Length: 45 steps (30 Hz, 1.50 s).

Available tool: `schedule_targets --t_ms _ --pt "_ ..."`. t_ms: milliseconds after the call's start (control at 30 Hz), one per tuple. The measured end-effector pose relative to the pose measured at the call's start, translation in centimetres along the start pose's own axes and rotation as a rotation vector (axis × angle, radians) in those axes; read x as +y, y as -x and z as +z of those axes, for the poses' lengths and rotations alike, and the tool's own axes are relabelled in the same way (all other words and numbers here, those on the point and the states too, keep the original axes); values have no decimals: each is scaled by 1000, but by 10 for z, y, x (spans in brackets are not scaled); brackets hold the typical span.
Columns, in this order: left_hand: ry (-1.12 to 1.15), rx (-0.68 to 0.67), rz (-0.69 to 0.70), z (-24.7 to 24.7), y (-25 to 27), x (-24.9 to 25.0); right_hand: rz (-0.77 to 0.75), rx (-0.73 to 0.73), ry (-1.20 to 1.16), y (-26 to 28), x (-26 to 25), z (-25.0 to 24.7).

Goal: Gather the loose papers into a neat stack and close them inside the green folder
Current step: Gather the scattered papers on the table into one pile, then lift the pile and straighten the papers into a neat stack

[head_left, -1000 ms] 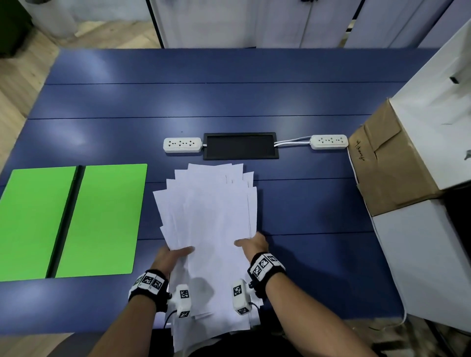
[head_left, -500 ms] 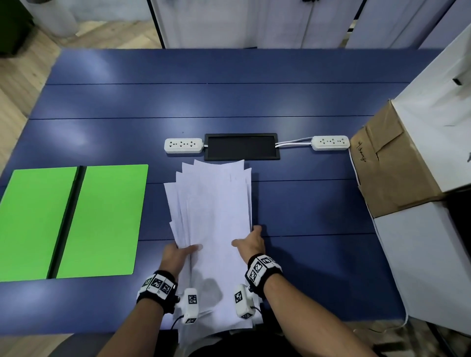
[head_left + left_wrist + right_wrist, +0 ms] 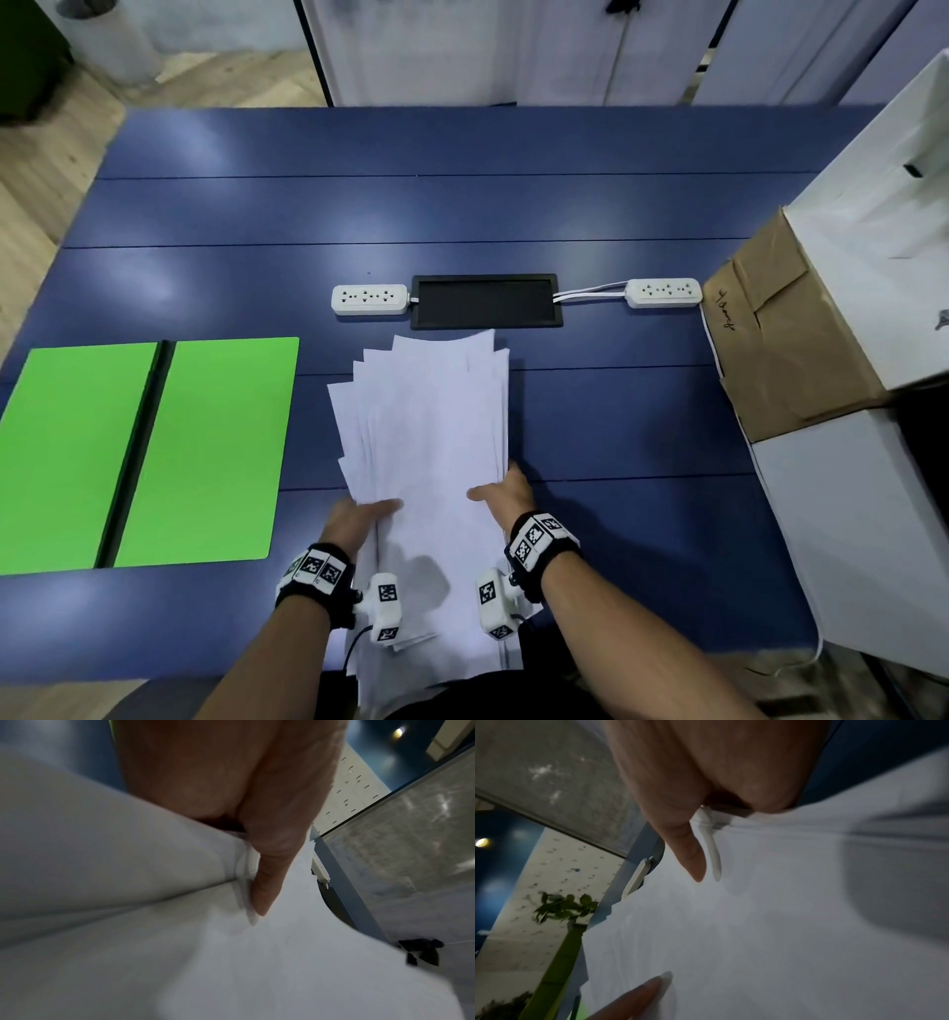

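Low in the frame's centre, my left hand and right hand clamp the papers; left of them, the folder lies open, holding nothing

An office-like room: a blue table with power strips, cardboard boxes, white cabinet doors.

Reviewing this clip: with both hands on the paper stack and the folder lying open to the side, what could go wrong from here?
1. The papers are fanned at the far end, with corners sticking out on the left; lifted now, they would likely go into the green folder uneven.
2. The near end of the stack overhangs the table edge, so loose bottom sheets may slip off.
3. The left hand and right hand pinch only the side edges, so the middle may sag.
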<state>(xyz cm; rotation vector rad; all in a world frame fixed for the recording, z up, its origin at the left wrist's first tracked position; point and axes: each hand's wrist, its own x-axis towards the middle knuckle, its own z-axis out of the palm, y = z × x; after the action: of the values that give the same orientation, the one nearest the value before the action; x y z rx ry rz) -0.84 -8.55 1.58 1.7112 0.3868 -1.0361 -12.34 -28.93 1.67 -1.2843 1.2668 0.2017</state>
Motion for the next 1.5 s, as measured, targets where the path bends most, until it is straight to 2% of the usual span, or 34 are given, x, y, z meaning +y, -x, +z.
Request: schedule_targets --t_ms 167,300,433,600,733,900,1067,1333,1500 --pt "-50 -15 23 1 1 0 99 -41 9 -8 8 -10" --pt "-76 23 128 3 5 7 49 -18 -27 -5 0 -20" --pt "-36 74 346 18 31 54 -156 39 -118 11 -40 -32" --pt "120 124 696 46 80 126 -525 93 -307 51 -110 -58" --pt "247 106 835 59 90 143 -668 119 -435 64 -129 -64" --pt "251 88 835 67 79 129 -666 97 -468 54 -111 -58" --pt "246 23 743 53 61 120 -640 63 -414 47 -105 -67" --pt "151 -118 680 33 52 130 -690 -105 -338 40 -122 -97" --pt "108 -120 663 32 50 134 -700 -153 -336 40 -132 -103"
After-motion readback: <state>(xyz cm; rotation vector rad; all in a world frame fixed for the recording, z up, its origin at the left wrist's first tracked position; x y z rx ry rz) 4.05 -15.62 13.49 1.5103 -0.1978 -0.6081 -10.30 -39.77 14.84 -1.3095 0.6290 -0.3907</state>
